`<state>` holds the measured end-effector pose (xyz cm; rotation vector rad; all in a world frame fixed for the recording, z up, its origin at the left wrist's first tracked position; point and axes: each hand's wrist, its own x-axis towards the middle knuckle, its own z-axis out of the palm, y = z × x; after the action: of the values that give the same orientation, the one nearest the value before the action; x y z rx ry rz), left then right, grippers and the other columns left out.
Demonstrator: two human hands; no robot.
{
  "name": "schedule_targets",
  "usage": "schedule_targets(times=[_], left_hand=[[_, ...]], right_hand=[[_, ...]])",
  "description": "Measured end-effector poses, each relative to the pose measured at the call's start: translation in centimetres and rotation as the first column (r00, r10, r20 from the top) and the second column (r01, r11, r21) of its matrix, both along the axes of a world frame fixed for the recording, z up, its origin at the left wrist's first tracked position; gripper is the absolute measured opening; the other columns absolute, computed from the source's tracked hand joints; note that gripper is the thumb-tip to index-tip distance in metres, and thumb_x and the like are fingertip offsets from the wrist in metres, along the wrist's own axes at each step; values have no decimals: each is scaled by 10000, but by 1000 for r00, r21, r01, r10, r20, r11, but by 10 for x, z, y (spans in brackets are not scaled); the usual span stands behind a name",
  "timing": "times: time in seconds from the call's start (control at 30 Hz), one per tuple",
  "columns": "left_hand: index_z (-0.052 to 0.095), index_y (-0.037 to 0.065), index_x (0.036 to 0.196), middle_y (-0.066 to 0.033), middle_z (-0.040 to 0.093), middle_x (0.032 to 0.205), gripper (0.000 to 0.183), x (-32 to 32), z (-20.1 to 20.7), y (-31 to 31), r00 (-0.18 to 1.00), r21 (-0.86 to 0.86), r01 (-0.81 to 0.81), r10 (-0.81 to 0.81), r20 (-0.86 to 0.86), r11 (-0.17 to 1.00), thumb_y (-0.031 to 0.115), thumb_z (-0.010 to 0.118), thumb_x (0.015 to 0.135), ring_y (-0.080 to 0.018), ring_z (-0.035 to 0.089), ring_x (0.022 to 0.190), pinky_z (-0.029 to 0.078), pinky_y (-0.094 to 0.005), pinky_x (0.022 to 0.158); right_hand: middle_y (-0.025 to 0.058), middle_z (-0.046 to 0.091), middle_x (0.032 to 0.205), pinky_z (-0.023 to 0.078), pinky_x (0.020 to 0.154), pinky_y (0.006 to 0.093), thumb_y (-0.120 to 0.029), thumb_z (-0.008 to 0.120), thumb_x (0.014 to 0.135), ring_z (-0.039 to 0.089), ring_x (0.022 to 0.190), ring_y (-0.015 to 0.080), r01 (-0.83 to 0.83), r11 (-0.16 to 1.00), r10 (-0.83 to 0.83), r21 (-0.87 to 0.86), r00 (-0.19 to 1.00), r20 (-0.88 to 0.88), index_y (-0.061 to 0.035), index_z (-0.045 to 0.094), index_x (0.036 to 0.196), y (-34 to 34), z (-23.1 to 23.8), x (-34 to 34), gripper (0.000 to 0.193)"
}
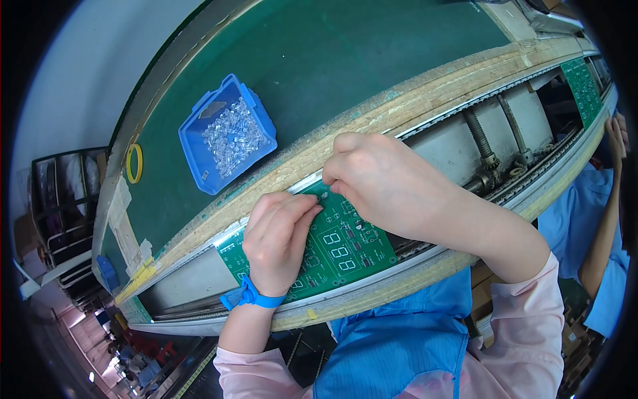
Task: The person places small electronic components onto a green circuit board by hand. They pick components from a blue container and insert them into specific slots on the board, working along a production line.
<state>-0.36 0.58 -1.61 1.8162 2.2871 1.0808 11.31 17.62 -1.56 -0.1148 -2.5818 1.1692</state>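
A green circuit board (369, 249) with white printed digit outlines and small parts lies across the conveyor rails in front of me. Over its left part is my left hand (276, 233), thumb and fingers pinched together near the board's far edge; a blue wrist strap circles that wrist. My right hand (375, 176) bends over the far edge close by, its fingertips closed together. Whatever either hand pinches is too small or hidden to make out. Beyond my left hand stands a blue bin (189, 149) of small clear plastic pieces (232, 136).
A wooden ledge (425, 93) separates the green bench top (332, 53) from the conveyor. A threaded rod (480, 136) shows between the rails. Another circuit board (582, 90) sits far right, near a co-worker's arm (601, 239). A yellow tape roll (134, 163) lies at left.
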Motion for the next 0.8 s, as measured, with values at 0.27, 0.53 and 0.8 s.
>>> schedule_targets(times=[0.27,0.53,0.8], left_hand=[[679,13,1037,-116,671,914,412,1,5,-4,995,-65,-84,81,-52,994,48,862,670,-287,622,847,505,-360,748],[542,56,1317,-140,536,1157,772,2,24,-11,978,-311,-204,184,-95,928,173,889,638,-337,471,1105,406,-430,957],[459,-3,1369,-172,526,1165,716,-14,36,2,925,17,-290,285,-253,957,133,814,761,-360,483,1070,404,-441,947]], right_hand=[[158,661,808,526,672,378,-52,689,839,661,730,294,45,987,-31,-153,995,94,22,675,886,7,8,-2,89],[179,708,775,553,672,341,-12,675,824,718,749,241,159,848,-52,-506,975,218,52,709,921,12,29,-1,121],[110,716,933,564,751,252,87,630,880,686,820,131,143,843,59,-519,934,352,84,698,1012,16,31,2,148]])
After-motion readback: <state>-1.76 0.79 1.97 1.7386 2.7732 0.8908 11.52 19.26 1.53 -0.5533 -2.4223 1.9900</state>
